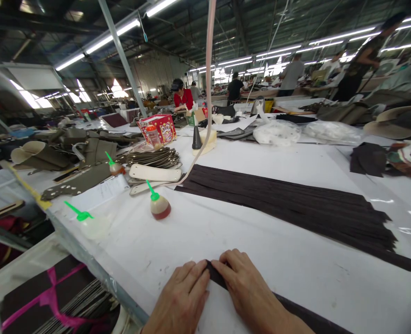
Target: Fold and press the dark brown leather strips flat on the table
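One dark-brown strip (218, 276) pinched in left hand (181, 297) and right hand (246, 290), bottom centre, layered dark strips (282, 204), centre right.

Left hand (182, 294) and right hand (243, 287) touching a dark strip (308, 317), fanned strips (282, 199) beyond, green-nozzled bottle (160, 209), white table (330, 273)

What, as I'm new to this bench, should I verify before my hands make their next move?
1. Left hand touching the dark strip near its far end: ok.
2. Right hand on the same strip: ok.
3. Strip end neatly folded or aligned: cannot tell, fingers cover part of it.
4. Pile of dark strips apart from both hands: ok.
5. Nearest green-spouted bottle spout up, apart from the strip: ok.
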Demonstrator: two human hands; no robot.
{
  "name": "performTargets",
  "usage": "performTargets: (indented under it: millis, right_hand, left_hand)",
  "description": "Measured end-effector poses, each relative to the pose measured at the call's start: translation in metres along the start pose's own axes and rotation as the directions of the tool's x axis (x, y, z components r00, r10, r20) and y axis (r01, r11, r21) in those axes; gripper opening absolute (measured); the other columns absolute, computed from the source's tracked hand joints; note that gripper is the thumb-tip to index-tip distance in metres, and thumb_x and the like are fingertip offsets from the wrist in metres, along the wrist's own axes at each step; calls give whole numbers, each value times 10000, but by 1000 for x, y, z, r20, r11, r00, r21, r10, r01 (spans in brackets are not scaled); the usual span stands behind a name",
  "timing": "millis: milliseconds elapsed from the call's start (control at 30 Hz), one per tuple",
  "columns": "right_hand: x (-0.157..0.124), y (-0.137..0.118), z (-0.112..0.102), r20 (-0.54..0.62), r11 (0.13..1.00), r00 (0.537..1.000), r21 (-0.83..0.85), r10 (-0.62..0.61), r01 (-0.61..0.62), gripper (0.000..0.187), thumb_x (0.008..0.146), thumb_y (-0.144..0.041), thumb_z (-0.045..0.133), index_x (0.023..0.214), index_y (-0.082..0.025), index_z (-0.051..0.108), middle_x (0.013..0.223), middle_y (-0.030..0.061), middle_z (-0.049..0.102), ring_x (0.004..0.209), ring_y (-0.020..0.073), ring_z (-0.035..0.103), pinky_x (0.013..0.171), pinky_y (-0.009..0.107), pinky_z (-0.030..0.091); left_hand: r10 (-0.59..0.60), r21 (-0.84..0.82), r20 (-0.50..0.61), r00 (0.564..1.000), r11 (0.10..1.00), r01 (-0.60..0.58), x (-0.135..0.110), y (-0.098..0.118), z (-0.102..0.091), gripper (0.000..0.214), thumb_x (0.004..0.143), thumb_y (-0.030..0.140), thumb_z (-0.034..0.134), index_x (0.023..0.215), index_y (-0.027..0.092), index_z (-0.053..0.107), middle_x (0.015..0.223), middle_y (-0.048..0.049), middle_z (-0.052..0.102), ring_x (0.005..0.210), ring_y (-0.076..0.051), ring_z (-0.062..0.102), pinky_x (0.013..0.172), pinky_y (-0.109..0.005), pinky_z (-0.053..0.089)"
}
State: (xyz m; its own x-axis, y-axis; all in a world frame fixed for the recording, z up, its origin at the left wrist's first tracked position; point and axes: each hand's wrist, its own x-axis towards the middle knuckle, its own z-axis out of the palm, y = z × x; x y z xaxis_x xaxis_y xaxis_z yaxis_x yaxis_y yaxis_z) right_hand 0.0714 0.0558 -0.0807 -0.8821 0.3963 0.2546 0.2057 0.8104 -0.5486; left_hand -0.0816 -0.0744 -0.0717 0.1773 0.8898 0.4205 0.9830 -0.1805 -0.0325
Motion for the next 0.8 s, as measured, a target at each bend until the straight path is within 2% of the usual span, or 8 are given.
performTargets:
  millis: [333, 467, 600, 800]
  right_hand:
    - [-2, -3, -5, 39, 981, 994, -159, -104, 109, 343, 861, -19, 523, 1168, -159, 585, 989, 73, 578, 881, 232, 475, 788, 381, 367]
    - [-2, -2, -6, 76, 966, 989, -215, -128, 141, 398, 854, -32, 539, 1231, -162, 548, 1009, 66, 584, 888, 231, 468, 797, 392, 330]
    - [-1, -2, -7, 59, 953, 986, -255, -153, 163, 426, 874, -83, 548, 1286, -186, 508, 1040, 51, 589, 911, 230, 465, 827, 407, 294]
    - [2, -4, -7, 98, 957, 991, -267, -87, 110, 480, 860, -50, 519, 1316, -196, 476, 1047, 52, 577, 922, 235, 461, 839, 410, 280]
  left_hand:
    - [31, 64, 21, 999, 997, -33, 0, -2, -2, 327, 929, 140, 401, 1195, 118, 591, 1184, -107, 656, 1018, -244, 618, 818, -363, 554]
    - [-2, 67, 12, 1000, 998, 1, -1, -2, -4, 328, 932, 150, 394, 1189, 125, 598, 1173, -127, 645, 1027, -246, 610, 822, -369, 555]
    - [-49, 41, 23, 999, 998, 48, -1, -1, -6, 327, 936, 156, 392, 1195, 147, 592, 1165, -127, 629, 1039, -235, 600, 821, -364, 556]
    - [-51, -22, 72, 996, 998, 53, 3, 0, -8, 327, 926, 115, 396, 1211, 138, 554, 1265, -103, 592, 1091, -241, 565, 849, -390, 542]
